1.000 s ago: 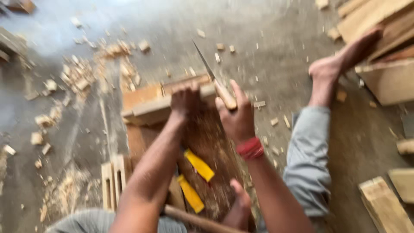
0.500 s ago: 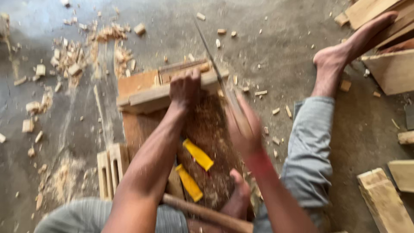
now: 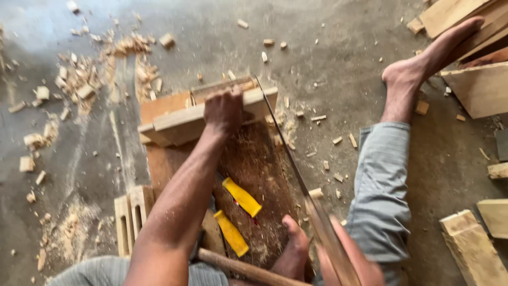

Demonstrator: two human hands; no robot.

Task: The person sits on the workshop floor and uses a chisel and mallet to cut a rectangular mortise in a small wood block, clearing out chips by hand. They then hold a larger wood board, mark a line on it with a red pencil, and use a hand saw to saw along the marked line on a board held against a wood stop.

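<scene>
a pale wooden plank (image 3: 185, 123) lies across the far end of a brown work board (image 3: 254, 169) on the concrete floor (image 3: 328, 58), its right end overhanging so the saw blade (image 3: 288, 159) can bite just past the edge. the left hand (image 3: 223, 108) presses down, fingers curled over the plank, pinning it against the strokes. the right hand (image 3: 349, 259), low and blurred, is wrapped around the saw's handle end. a bare foot (image 3: 293, 249) rests on the board's near end, likely weighting it. two yellow-handled tools (image 3: 235, 214) and a wooden handle (image 3: 248, 269) lie close; offcuts (image 3: 79, 85) scatter beyond.
</scene>
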